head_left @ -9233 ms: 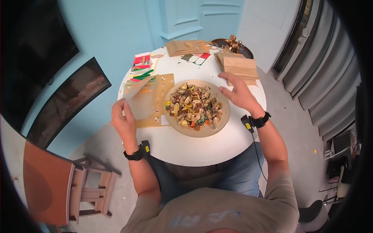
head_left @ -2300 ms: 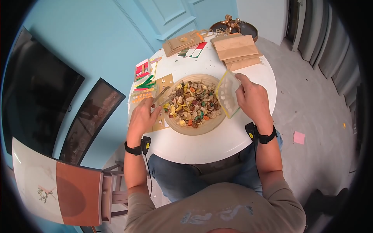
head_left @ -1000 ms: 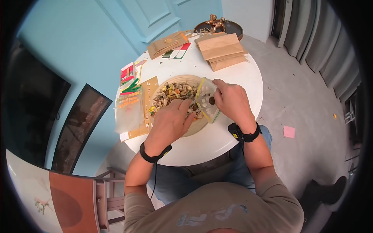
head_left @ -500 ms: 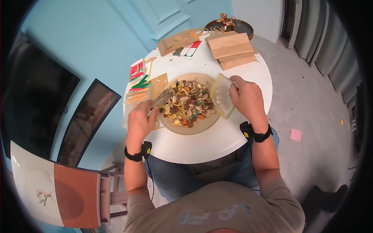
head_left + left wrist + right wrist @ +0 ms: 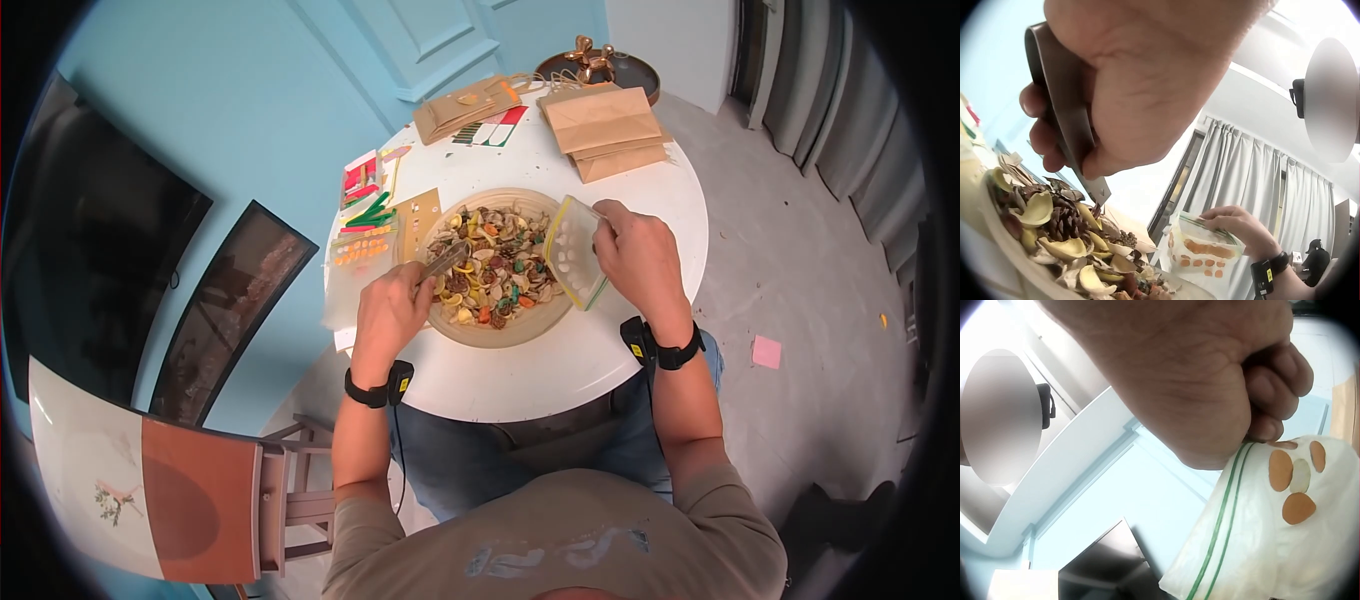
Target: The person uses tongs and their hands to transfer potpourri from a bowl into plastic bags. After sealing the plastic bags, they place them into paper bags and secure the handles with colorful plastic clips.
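My left hand (image 5: 393, 303) grips metal tongs (image 5: 446, 259), their tips over the left part of the potpourri (image 5: 508, 272). This mix of shells, yellow peel and pine cones fills a wide beige bowl (image 5: 490, 341). In the left wrist view, thumb and fingers squeeze the bent metal strip of the tongs (image 5: 1060, 94), and the tips are down close to a pine cone (image 5: 1067, 222). My right hand (image 5: 642, 258) pinches a zip bag (image 5: 575, 262) by its edge at the bowl's right rim. In the right wrist view the bag (image 5: 1254, 531) shows green zip lines and orange spots.
The bowl stands on a round white table (image 5: 480, 390). Spotted bags (image 5: 355, 275) lie left of it, beside green and red pieces (image 5: 368, 212). Brown paper bags (image 5: 610, 130) (image 5: 468, 108) lie at the back, near a printed card (image 5: 493, 127).
A second ago my left hand was at the bag's mouth with a dark round piece there; it has since gone back left over the bowl. Earlier, both hands held nothing and the tongs lay in the bowl.
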`<state>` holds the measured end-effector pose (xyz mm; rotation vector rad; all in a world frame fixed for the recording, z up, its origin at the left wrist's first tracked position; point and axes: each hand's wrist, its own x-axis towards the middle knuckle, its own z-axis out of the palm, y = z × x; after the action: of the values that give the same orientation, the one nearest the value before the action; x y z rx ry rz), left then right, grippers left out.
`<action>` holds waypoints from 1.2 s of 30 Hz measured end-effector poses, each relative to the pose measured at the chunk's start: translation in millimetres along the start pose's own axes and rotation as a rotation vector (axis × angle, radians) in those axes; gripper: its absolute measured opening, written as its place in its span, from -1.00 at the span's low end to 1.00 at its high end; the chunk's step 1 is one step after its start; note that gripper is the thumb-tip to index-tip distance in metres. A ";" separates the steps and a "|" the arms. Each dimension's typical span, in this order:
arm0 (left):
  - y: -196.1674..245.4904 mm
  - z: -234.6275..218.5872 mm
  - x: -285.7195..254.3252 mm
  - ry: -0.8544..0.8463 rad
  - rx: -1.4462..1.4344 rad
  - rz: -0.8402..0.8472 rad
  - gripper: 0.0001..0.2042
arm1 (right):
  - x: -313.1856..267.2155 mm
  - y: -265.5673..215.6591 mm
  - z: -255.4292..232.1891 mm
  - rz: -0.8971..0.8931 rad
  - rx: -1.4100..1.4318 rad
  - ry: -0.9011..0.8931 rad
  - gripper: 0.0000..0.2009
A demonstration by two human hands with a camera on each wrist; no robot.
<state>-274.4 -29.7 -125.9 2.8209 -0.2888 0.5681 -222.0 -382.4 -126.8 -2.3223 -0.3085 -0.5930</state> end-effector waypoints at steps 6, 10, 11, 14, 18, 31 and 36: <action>-2.6 -1.4 4.3 0.049 0.000 0.006 -0.83 | -0.2 4.1 2.4 0.000 0.033 0.005 -0.74; 4.8 -9.5 8.2 0.067 -0.092 -0.089 -0.79 | -0.5 2.9 -0.1 -0.018 0.010 0.007 -0.74; 9.6 -11.9 10.2 0.079 -0.122 -0.070 -0.78 | -0.2 4.4 1.8 -0.028 0.008 0.014 -0.74; 29.8 -16.9 13.9 0.088 -0.236 -0.025 -0.76 | -0.5 6.2 4.9 -0.037 0.005 0.010 -0.74; 70.3 -6.9 16.3 0.061 -0.358 0.107 -0.76 | 0.7 7.9 7.7 -0.038 -0.007 -0.009 -0.75; 59.8 -5.6 14.7 -0.053 -0.065 0.160 -0.69 | -1.2 9.9 -0.1 -0.032 -0.012 0.001 -0.76; 46.6 11.6 15.5 -0.032 0.047 0.195 -0.70 | -1.2 8.3 -2.4 -0.024 -0.019 -0.004 -0.76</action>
<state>-267.5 -79.3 -120.6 2.8676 -0.5682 0.5772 -220.7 -390.1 -130.7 -2.3416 -0.3350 -0.6056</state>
